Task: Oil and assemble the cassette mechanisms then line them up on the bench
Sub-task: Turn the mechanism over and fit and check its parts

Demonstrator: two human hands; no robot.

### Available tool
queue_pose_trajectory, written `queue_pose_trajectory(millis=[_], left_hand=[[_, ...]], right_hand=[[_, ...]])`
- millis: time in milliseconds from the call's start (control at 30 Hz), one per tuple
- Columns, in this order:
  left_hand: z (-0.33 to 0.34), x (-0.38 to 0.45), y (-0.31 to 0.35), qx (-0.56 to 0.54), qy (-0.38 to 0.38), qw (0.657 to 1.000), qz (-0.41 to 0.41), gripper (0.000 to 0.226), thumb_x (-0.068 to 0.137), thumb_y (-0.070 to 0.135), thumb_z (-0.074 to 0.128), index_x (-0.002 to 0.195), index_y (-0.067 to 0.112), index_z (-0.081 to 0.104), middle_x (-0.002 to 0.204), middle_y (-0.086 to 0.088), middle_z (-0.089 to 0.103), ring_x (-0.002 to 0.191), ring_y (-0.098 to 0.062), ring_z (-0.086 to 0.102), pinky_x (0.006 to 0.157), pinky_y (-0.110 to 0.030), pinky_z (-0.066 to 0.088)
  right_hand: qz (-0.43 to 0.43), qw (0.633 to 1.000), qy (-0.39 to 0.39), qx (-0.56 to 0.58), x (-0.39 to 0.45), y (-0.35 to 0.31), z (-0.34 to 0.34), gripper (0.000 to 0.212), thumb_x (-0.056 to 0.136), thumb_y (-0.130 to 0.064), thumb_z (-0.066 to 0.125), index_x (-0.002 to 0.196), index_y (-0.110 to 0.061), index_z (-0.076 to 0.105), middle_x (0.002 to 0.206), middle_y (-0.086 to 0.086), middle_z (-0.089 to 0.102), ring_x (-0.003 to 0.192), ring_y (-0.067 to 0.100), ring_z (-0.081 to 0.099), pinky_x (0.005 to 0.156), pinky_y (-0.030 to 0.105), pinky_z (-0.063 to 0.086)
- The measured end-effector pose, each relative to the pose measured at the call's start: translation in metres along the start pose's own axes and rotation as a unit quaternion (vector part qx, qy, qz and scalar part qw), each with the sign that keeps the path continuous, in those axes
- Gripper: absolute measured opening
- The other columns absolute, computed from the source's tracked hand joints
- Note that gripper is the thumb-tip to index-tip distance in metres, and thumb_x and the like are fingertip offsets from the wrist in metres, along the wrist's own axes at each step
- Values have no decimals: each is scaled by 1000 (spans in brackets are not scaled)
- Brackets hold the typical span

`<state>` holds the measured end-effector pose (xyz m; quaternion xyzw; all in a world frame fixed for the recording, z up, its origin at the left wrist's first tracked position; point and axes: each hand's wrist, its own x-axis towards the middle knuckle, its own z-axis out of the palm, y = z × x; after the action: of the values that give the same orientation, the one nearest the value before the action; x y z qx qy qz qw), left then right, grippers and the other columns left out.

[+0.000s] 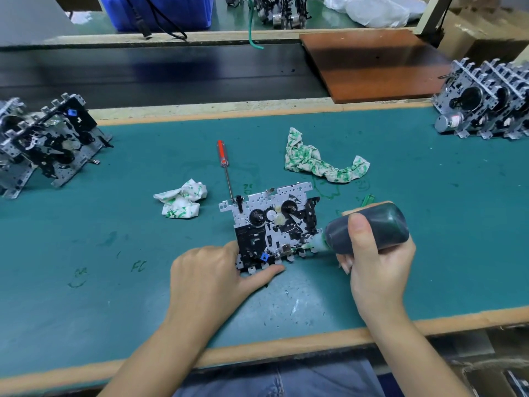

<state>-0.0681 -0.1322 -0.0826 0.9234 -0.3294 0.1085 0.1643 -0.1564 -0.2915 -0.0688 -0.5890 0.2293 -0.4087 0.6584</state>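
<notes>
since the whole job hangs on how this little chassis behaves, here's my read:

where it is: the cassette mechanism point(272, 227) lies flat on the green bench point(429, 196), near the front edge, right between both hands.

left hand: left hand point(211, 277) rests at the near left corner, thumb along the toothed bottom edge, fingers mostly straight and pressing rather than wrapped round anything.

right hand: right hand point(378, 262) is curled round a dark oil bottle point(372, 227), nozzle tip touching the lower right part of the mechanism by the metal head.

weight: looks light to me, thin stamped plate with plastic gears, so it'll skate on the mat if nobody pins it.

stiffness: plate probably stiff enough, but the tabs and notched edges look sharp and bendy.

fragile bits: the black gears, little white wheels and levers on top. i'd keep off those.

slippery: green oil smears are on the mat and the rags, so expect greasy edges.

where to hold: by the bare outer edges of the plate, opposite sides, not across the top face.

bottle: soft squeeze type i guess, a gentle press should do or it floods.

other stuff: red-handled screwdriver point(224, 167) just beyond the mechanism, crumpled rag point(181, 202) to its left, longer rag point(317, 161) beyond-right.

lined up: finished-looking mechanisms stand at far left point(48, 144) and far right point(483, 101).
</notes>
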Motion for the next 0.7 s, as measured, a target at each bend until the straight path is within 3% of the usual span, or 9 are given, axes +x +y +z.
queue_pose_trajectory(millis=[533, 700], left_hand=[[-1, 0, 1, 5, -7, 1000, -4, 69, 68, 79, 39, 41, 16, 47, 31, 0, 36, 29, -23, 44, 41, -18, 21], [-1, 0, 1, 3, 3, 1000, 1, 69, 68, 79, 40, 40, 16, 43, 30, 0, 36, 28, -22, 43, 40, -18, 22]], right_hand=[[13, 1000, -6, -12, 0, -3, 3, 46, 67, -45, 65, 72, -2, 50, 46, -10, 48, 39, 2, 44, 38, 14, 36], [-3, 1000, 3, 17, 0, -5, 2, 38, 71, -41, 62, 69, -6, 48, 43, -9, 46, 32, 5, 39, 36, 13, 31]])
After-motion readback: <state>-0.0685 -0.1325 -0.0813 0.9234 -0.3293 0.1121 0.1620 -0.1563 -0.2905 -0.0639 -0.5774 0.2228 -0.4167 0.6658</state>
